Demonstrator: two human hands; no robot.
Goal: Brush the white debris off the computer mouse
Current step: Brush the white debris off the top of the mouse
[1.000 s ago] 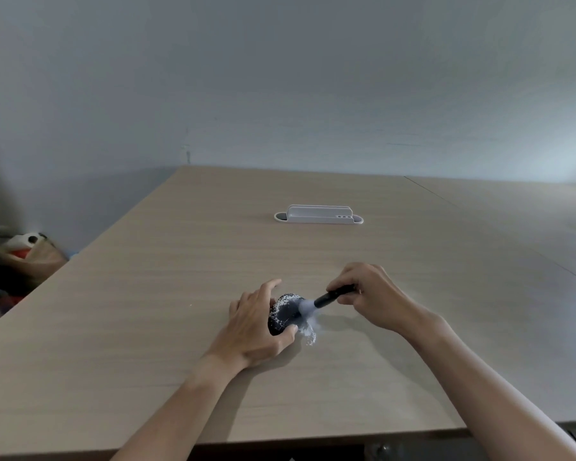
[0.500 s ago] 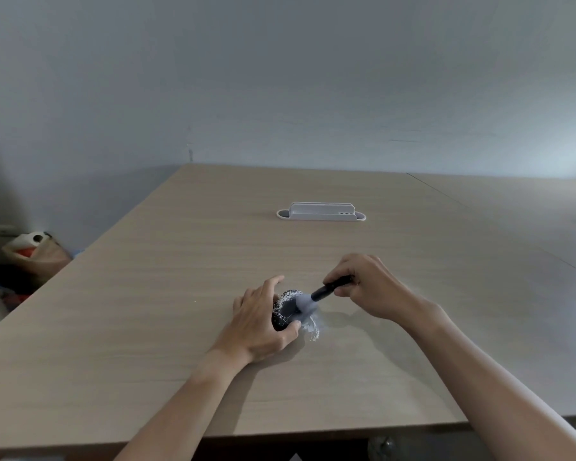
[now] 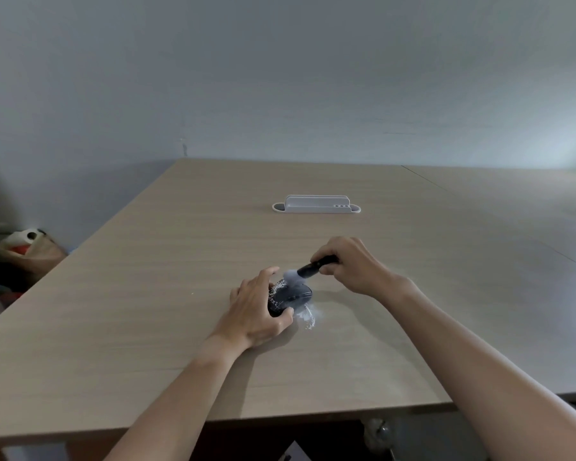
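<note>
On the table (image 3: 147, 327), the left hand (image 3: 256, 314) clamped the mouse (image 3: 291, 296) while the right hand (image 3: 350, 264) pinched the brush (image 3: 308, 269); short strokes toward the swept debris (image 3: 308, 316) would suit best

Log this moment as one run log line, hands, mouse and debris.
left hand: holding mouse on table | right hand: brush at mouse's far end | white debris: some on mouse, some beside it

Both forearms are bare from the lower frame edge to the wrists, with no sleeve showing; the left hand (image 3: 256, 311) and right hand (image 3: 350, 264) wear no glove, ring, watch or bracelet.
</note>
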